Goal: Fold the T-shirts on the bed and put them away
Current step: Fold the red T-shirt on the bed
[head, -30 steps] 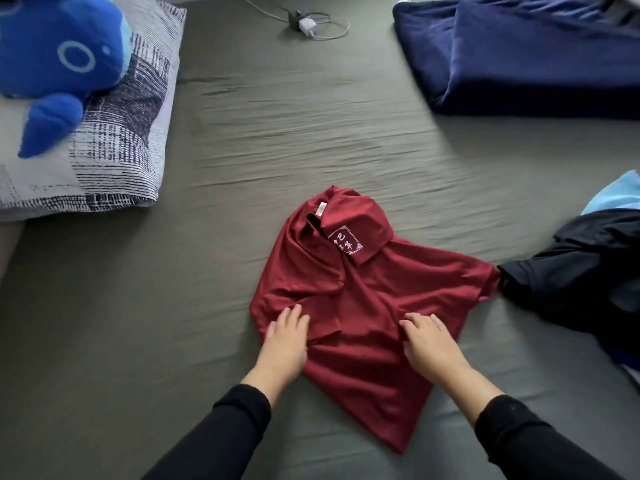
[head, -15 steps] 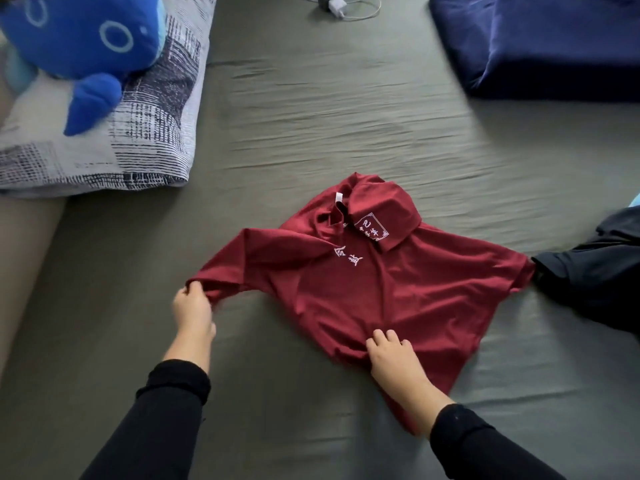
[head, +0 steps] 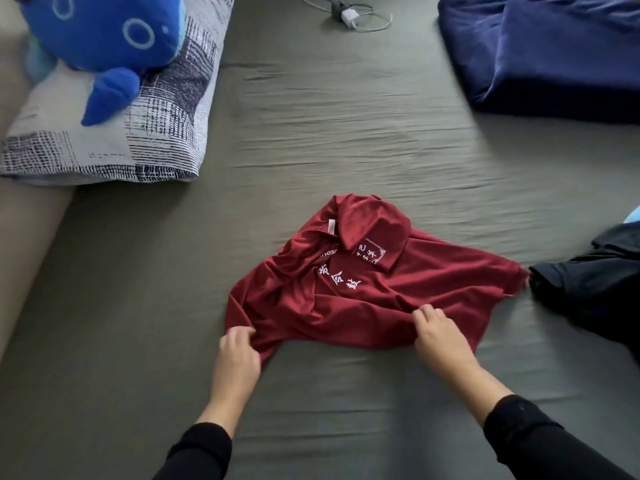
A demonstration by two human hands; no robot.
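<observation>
A dark red polo shirt (head: 415, 282) with white lettering lies rumpled in the middle of the grey-green bed sheet (head: 329, 133), collar towards the far side. My left hand (head: 239, 351) pinches the shirt's near left corner, its fingers curled into the cloth. My right hand (head: 440, 334) grips the near edge of the shirt at the right, fingers bent over a bunched fold. A black garment (head: 588, 292) lies heaped at the right, touching the red shirt's right sleeve tip.
A patterned pillow (head: 138, 133) with a blue plush toy (head: 104, 39) on it lies at the far left. A folded navy blanket (head: 554, 53) fills the far right. A white charger and cable (head: 349, 17) lie at the far edge.
My left hand drew the shirt's left sleeve out to the left, then brought it back in towards the body. My right hand kept hold of the near edge.
</observation>
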